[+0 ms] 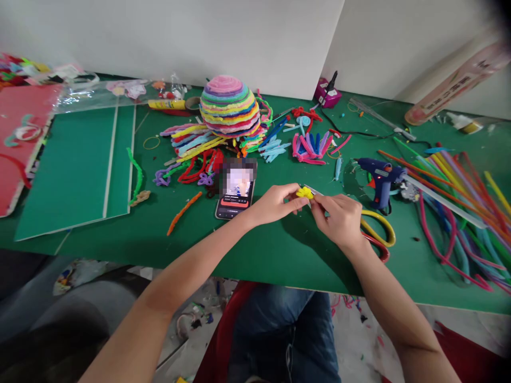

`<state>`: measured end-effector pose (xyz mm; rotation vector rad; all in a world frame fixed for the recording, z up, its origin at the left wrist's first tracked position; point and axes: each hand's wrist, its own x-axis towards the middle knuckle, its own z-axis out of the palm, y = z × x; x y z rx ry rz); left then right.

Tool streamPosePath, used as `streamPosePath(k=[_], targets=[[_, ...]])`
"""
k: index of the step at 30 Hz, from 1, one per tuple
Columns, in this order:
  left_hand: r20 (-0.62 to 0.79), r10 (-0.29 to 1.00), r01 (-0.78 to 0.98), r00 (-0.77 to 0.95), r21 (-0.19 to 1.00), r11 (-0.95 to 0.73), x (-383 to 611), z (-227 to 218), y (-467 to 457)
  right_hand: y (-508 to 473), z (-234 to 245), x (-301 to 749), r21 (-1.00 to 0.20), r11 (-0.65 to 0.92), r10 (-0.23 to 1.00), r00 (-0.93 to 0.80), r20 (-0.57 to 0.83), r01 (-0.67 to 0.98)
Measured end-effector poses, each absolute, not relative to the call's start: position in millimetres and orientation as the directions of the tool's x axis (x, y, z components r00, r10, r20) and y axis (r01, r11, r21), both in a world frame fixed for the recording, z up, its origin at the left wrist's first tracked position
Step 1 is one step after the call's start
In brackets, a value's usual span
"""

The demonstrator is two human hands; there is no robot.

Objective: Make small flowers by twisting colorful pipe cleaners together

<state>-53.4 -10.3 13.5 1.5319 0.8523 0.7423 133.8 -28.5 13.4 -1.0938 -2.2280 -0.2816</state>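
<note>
One small, fuzzy yellow flower-shaped piece (305, 192) was pinched between the thumb and fingers of the left hand (281, 203), above the smooth green counter (255, 255). The right hand (339, 215) met its right edge with fingers curled; what exactly they gripped was too hidden to tell. Just beside that hand lay yellow-and-red-handled scissors (393, 231). Farther back stood a rainbow-striped dome of fuzzy coils (229, 109); to the right, a blue plastic glue gun (381, 175) lay near slender, multicoloured plush stems (451, 170).
</note>
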Motion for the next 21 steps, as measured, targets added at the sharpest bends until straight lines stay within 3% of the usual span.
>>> streamPosePath(k=[7, 13, 21], targets=[[-0.218, 0.784, -0.015, 0.581, 0.96, 0.279, -56.9, 15.7, -3.8, -27.4, 9.9, 135.9, -0.12, 0.597, 0.682, -0.424, 0.596, 0.793], [-0.205, 0.751, -0.129, 0.628, 0.924, 0.36, -52.9, 12.6, -6.8, -27.7, 12.6, 135.3, -0.113, 0.609, 0.651, -0.414, 0.637, 0.785], [-0.378, 0.751, -0.204, 0.541, 0.807, 0.554, -49.4, 15.6, -9.4, -29.0, 14.8, 134.4, -0.107, 0.659, 0.634, -0.474, 0.611, 0.744]])
